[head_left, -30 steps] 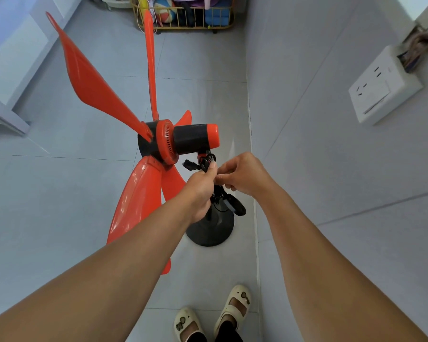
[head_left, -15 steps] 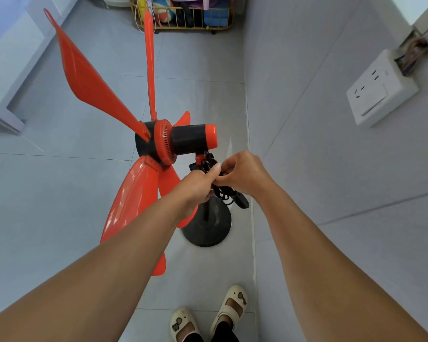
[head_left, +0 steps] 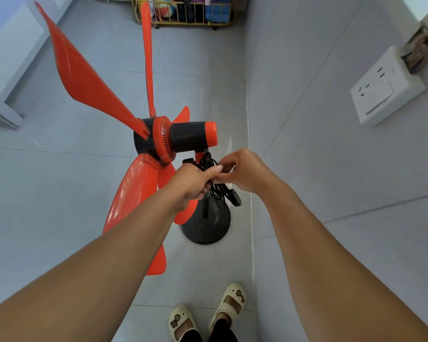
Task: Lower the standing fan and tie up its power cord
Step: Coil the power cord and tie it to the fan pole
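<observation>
Fan: one standing fan (head_left: 183, 138), centre frame, orange blades (head_left: 84, 77), black round base (head_left: 205, 228) on the floor.
Cord: one black power cord (head_left: 214, 188), bundled under the motor; plug (head_left: 235, 197) dangling.
Surroundings: wall socket (head_left: 383, 90) right; yellow wire basket (head_left: 183, 11) top.
Grip: left hand (head_left: 190, 183) and right hand (head_left: 245, 172), both closed, pinching the cord bundle.

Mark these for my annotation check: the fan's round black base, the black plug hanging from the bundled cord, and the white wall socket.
round black base (head_left: 209, 233): head view, front rim.
black plug (head_left: 235, 198): head view, plug body.
white wall socket (head_left: 381, 90): head view, faceplate.
</observation>
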`<state>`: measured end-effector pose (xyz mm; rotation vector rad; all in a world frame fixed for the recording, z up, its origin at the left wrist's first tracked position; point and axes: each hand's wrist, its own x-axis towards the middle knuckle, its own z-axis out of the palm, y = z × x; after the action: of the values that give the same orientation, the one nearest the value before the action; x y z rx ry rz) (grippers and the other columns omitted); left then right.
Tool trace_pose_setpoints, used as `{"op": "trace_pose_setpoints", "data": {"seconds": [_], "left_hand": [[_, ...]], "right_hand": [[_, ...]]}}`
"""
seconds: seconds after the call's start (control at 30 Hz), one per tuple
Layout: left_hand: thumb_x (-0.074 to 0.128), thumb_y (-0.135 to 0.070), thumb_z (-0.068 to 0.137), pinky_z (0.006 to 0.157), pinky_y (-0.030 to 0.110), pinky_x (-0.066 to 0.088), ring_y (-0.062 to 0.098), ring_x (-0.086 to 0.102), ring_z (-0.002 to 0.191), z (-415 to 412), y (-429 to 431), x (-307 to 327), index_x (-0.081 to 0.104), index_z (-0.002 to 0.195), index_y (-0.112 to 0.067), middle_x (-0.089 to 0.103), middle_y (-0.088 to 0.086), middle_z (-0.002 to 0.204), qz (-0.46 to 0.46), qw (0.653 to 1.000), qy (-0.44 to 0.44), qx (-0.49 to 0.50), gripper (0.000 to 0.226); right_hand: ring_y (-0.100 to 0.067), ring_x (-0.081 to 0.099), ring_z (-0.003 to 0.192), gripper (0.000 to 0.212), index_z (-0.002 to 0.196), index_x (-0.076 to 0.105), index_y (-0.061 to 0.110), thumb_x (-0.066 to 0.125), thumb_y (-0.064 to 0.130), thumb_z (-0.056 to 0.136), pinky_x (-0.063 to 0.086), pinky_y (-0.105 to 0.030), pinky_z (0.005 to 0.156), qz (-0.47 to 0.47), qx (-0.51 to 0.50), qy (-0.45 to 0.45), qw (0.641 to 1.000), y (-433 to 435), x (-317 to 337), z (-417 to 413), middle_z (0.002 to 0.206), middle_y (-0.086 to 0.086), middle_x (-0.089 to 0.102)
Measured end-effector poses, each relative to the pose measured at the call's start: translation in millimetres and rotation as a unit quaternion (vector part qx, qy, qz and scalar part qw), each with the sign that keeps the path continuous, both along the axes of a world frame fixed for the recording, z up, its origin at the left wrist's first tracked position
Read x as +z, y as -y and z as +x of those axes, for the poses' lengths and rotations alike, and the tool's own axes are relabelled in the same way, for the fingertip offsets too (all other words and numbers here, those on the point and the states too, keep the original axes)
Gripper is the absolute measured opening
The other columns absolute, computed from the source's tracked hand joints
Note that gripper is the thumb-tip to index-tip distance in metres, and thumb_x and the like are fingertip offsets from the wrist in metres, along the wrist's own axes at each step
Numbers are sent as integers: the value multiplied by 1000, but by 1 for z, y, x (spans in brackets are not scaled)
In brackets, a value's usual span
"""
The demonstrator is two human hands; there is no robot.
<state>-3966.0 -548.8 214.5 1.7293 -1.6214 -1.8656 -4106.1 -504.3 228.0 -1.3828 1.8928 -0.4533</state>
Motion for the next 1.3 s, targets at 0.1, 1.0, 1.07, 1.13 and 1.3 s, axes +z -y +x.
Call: {"op": "trace_pose_setpoints", "data": {"seconds": [0.1,1.0,1.07,1.13,1.3], "left_hand": [[67,-37,90,48,17,50,10,53,51,-1,1,1,66,81,-3,56,5,63,55,998,-25,29,35],[56,-4,95,109,45,43,29,66,106,-14,-21,-10,66,106,-2,72,10,100,116,962,-187,164,15],[57,-5,95,100,41,51,29,67,103,-13,-22,-11,64,113,3,72,11,100,105,958,-189,186,21],[61,-6,93,83,34,57,23,71,88,-13,-22,-11,65,114,4,73,10,93,91,959,-176,202,24],[66,-3,89,67,25,59,16,72,73,-14,-21,-8,67,110,2,73,8,85,84,961,-151,217,22]], "right_hand": [[-9,63,61,14,94,76,16,77,23,81,45,-14,55,9,-10,-1,1000,0,0,3,69,2,68],[-19,54,68,20,95,74,6,54,10,96,43,-22,60,19,22,7,1000,-6,8,-3,76,-11,64],[-14,52,63,21,89,73,11,54,11,97,40,-20,58,21,15,23,999,-7,8,-3,68,-3,59],[-11,45,57,23,79,69,12,54,11,97,35,-18,55,22,9,34,999,-8,8,-3,60,2,49],[-13,49,70,20,102,74,7,55,11,97,40,-18,62,47,32,40,998,-6,10,-6,74,-6,57]]}}
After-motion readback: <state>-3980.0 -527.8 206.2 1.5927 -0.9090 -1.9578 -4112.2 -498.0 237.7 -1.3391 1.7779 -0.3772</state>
